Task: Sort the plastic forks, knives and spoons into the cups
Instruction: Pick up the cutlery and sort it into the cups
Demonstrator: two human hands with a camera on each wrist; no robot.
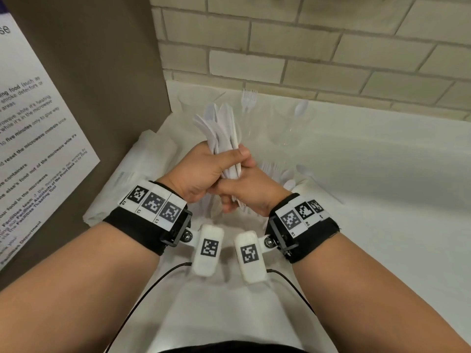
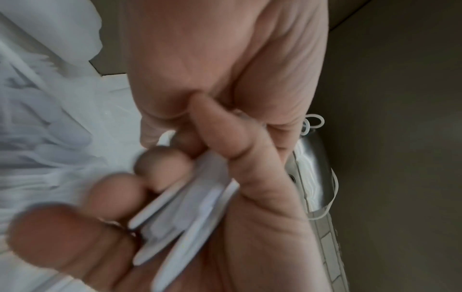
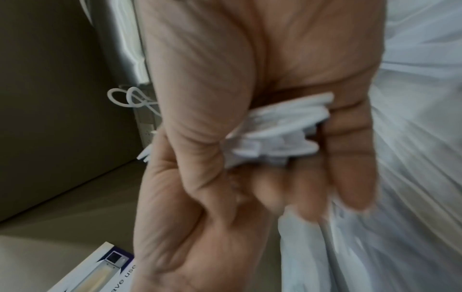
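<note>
1. On the far left, the empty clear cup (image 1: pixel 196 103) stands by the brown panel. The left hand (image 1: pixel 204 171) is curled tight round the upper handles of a bundle of white cutlery (image 1: pixel 221 128), thumb pressed across the front. The bundle is held in the air over the white counter (image 1: pixel 382 174), just in front of the cups.
2. Its long axis runs near upright, leaning away from the person. The working ends fan out at the top toward the wall; the handles point down. The tops look like knives and spoons mixed, though the blur leaves me unsure.
3. The right hand (image 1: pixel 244 192) is wrapped round the lower handle ends, touching the left hand. With so many smooth pieces in one grip, I'd worry that loosening either hand to pull one out lets several slide and scatter.
4. Further right, the cup of forks (image 1: pixel 248 115) and the cup with a spoon (image 1: pixel 290 123) look light. A fanned tip swung near could tip them.
5. Loose cutlery (image 1: pixel 288 174) lies just beside the right hand, easy to sweep off.
</note>
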